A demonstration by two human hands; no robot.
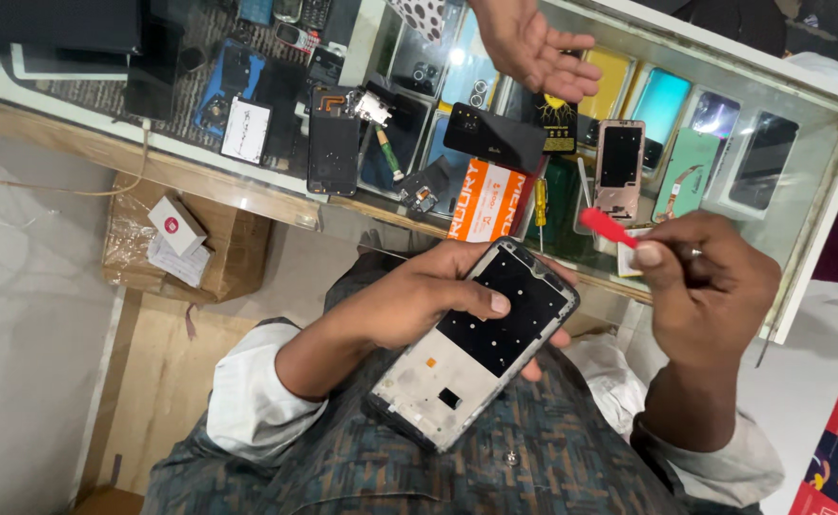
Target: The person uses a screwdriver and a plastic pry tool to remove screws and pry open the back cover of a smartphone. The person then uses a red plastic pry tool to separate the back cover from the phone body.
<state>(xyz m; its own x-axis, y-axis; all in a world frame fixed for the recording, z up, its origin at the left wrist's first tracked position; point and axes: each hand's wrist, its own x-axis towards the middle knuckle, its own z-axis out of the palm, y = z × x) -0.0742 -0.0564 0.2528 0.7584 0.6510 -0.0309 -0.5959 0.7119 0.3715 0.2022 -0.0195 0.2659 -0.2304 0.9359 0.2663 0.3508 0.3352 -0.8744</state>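
Two hands work over the person's lap: the left hand (pixel 419 296) grips an opened phone frame (pixel 476 343), thumb across its dark inner plate, while the right hand (pixel 710 286) pinches a red pry tool (pixel 608 227) held just above the frame's top corner. Judging by this, the prying step is in hand; next, the tip probably needs a seam. Another person's open hand (pixel 533 48) hovers over the glass table (pixel 819 105).

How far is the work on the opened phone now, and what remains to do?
Done: the phone frame is already open, its bare inner plate showing. In hand: the left hand holds the frame, and the right hand has a red pry tool in its grip above the top edge. Left: a loose back cover and other parts lie on the glass counter, so the phone seems not yet reassembled.
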